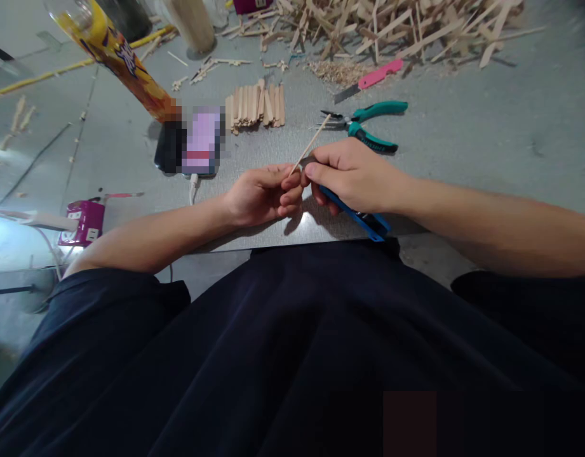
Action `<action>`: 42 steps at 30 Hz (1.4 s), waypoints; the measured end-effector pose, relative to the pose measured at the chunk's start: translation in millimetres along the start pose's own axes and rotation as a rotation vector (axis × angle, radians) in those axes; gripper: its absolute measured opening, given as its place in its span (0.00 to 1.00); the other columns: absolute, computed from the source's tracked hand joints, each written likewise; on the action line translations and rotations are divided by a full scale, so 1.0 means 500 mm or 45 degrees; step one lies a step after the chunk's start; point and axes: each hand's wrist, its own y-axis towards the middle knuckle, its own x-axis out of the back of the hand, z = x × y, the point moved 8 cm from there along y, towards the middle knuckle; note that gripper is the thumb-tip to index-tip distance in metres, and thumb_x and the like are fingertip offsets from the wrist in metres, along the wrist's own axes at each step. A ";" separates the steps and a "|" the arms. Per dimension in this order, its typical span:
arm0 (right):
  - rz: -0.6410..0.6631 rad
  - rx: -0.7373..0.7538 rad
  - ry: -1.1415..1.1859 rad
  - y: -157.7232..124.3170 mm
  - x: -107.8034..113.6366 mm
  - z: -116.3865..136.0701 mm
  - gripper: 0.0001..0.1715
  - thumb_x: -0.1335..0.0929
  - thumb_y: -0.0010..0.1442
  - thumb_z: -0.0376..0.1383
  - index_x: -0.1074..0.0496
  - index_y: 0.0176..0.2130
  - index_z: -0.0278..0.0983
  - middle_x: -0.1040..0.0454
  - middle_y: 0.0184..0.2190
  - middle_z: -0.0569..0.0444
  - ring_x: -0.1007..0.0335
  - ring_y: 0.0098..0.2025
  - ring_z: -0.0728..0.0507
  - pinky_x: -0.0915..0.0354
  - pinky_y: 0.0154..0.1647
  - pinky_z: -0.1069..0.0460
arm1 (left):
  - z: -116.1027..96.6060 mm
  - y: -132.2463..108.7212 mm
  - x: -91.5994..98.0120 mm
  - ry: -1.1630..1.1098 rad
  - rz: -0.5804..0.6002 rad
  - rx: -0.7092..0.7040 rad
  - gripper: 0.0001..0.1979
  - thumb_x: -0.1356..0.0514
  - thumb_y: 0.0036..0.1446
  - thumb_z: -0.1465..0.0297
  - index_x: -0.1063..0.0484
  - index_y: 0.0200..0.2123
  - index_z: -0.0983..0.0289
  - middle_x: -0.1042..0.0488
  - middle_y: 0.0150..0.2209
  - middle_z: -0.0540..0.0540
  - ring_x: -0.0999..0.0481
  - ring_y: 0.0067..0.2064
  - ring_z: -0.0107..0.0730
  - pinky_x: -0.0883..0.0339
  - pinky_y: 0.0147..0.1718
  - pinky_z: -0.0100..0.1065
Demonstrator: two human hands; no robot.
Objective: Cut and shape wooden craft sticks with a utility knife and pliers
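Note:
My left hand (268,193) pinches a thin wooden stick (314,141) near its lower end; the stick slants up to the right. My right hand (352,174) is wrapped round a blue-handled tool (363,220), whose dark metal head meets the fingertips of my left hand by the stick. The exact contact between tool and stick is too small to make out. Just beyond my right hand, green-handled pliers (352,122) lie with their jaws pointing left, behind the stick's upper end. A row of short wooden sticks (255,106) lies beyond my left hand.
A phone (201,143) with a white cable lies at the left, beside a dark object and a yellow-orange canister (125,63). A pink-handled saw (380,75) lies near sawdust. Behind it spreads a large pile of wooden sticks (392,28). A purple power socket (85,222) is far left.

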 end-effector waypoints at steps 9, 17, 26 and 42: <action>0.096 -0.050 0.262 0.015 -0.008 -0.032 0.26 0.22 0.86 0.45 0.26 0.35 0.42 0.23 0.23 0.57 0.30 0.18 0.47 0.35 0.21 0.50 | -0.010 -0.006 -0.003 0.019 0.031 0.015 0.36 0.27 0.70 0.43 0.46 0.30 0.55 0.45 0.24 0.46 0.40 0.22 0.27 0.30 0.25 0.39; 0.026 -0.015 0.248 0.020 0.003 -0.037 0.21 0.24 0.87 0.43 0.24 0.38 0.42 0.23 0.23 0.58 0.29 0.19 0.47 0.36 0.20 0.51 | -0.010 -0.001 0.054 0.433 -0.234 -0.206 0.35 0.29 0.73 0.31 0.26 0.38 0.57 0.25 0.29 0.50 0.24 0.27 0.31 0.30 0.25 0.35; -0.016 -0.047 0.184 0.020 0.005 -0.037 0.24 0.26 0.88 0.38 0.24 0.35 0.41 0.23 0.23 0.56 0.28 0.19 0.47 0.35 0.21 0.50 | -0.063 -0.047 0.034 1.244 -0.504 -0.668 0.18 0.34 0.82 0.56 0.16 0.40 0.60 0.18 0.27 0.50 0.21 0.28 0.30 0.31 0.32 0.35; -0.054 -0.141 0.000 0.012 0.003 -0.035 0.23 0.29 0.88 0.32 0.21 0.36 0.41 0.21 0.23 0.58 0.26 0.19 0.46 0.33 0.24 0.50 | -0.067 -0.056 0.039 1.580 -0.639 -0.765 0.13 0.34 0.75 0.64 0.23 0.33 0.58 0.21 0.27 0.49 0.26 0.27 0.30 0.37 0.32 0.38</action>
